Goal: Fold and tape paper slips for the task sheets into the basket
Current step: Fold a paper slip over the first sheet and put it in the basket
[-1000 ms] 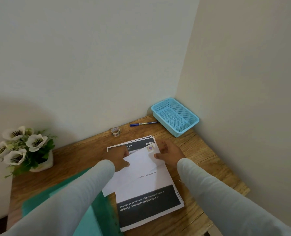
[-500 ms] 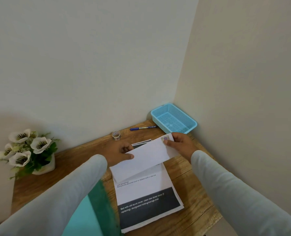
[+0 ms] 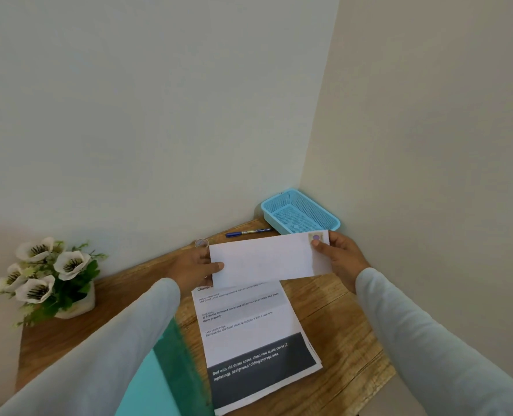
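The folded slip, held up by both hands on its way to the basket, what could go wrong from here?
The slip is pinched only at its ends, left hand and right hand, so it may sag or spring open if the tape at one corner lifts. The basket sits tight in the corner; a toss could miss. A low pass could knock the pen.

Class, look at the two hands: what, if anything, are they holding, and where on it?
A folded paper slip: left hand pinches its left end, right hand its taped right end.
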{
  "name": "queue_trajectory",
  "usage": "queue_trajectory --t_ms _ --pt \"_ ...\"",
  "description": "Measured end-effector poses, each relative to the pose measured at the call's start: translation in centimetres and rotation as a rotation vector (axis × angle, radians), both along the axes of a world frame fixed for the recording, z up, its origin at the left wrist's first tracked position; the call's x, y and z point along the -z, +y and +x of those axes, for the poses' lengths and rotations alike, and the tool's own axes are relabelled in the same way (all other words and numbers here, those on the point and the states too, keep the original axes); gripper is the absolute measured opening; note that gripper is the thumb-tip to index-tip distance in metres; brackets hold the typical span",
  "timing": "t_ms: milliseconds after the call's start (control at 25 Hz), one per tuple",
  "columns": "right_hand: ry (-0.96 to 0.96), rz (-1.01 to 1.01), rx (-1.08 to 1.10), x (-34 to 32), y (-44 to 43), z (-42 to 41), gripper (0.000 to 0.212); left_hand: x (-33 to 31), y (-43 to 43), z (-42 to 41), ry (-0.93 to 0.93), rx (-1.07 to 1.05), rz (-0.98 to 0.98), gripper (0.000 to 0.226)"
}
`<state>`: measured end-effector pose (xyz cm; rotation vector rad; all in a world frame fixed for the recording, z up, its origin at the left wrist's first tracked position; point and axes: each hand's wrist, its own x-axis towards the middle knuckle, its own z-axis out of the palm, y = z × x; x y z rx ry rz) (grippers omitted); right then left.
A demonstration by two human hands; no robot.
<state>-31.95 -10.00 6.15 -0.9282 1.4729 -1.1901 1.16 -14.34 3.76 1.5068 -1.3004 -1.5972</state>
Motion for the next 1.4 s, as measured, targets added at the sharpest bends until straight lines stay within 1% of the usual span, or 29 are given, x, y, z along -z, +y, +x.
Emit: queue_trajectory --t_ms 120,240,360,440,560,720,800,920,1000,1080,1160,1280,1400 --pt "0.027 0.013 -0.001 0.2 0.4 -0.3 0.023 -0.2 -0.3 -0.2 0.068 -0.09 -0.03 0.027" --pt "0.093 0.032 -0.013 0.4 0.8 -0.6 0.023 -0.5 -0.6 -0.1 0.037 -0.126 -0.076 0.014" --pt "0.112 0.04 0.006 0.4 1.2 -0.6 0.019 -0.3 -1.0 0.0 -0.002 -0.105 -0.064 0.016" --pt "0.124 0.04 0.029 0.3 1.3 -0.6 0.018 -0.4 -0.9 0.0 0.044 -0.076 -0.044 0.019" --pt "0.161 0.04 0.059 0.0 1.6 -0.8 0.015 -0.5 -1.0 0.1 0.1 0.013 0.02 0.032" --pt "0.134 0.033 0.083 0.1 2.0 -1.4 0.011 -0.2 -1.8 0.0 -0.065 0.071 0.001 0.019" --pt "0.138 0.041 0.081 0.4 1.9 -1.6 0.012 0.0 -2.0 -0.1 -0.117 0.065 -0.032 0.016" --pt "0.157 0.053 0.075 0.9 1.9 -2.1 0.013 0.3 -2.3 -0.4 -0.098 0.045 -0.042 0.018" --pt "0.153 0.046 0.088 1.0 1.9 -2.4 0.013 0.2 -2.3 -0.8 -0.041 0.008 -0.025 0.017" --pt "0.149 0.047 0.107 1.1 2.0 -2.9 0.013 0.1 -2.4 -1.2 0.045 -0.037 0.014 0.025" --pt "0.159 0.06 0.113 1.3 2.0 -3.4 0.016 -0.1 -2.6 -1.7 0.087 -0.077 0.041 0.027" --pt "0.159 0.079 0.121 1.5 2.0 -4.0 0.017 -0.2 -3.0 -2.5 0.074 -0.108 0.024 0.017" --pt "0.156 0.081 0.137 1.5 2.0 -4.5 0.016 -0.1 -3.6 -3.2 0.009 -0.097 -0.023 0.013"
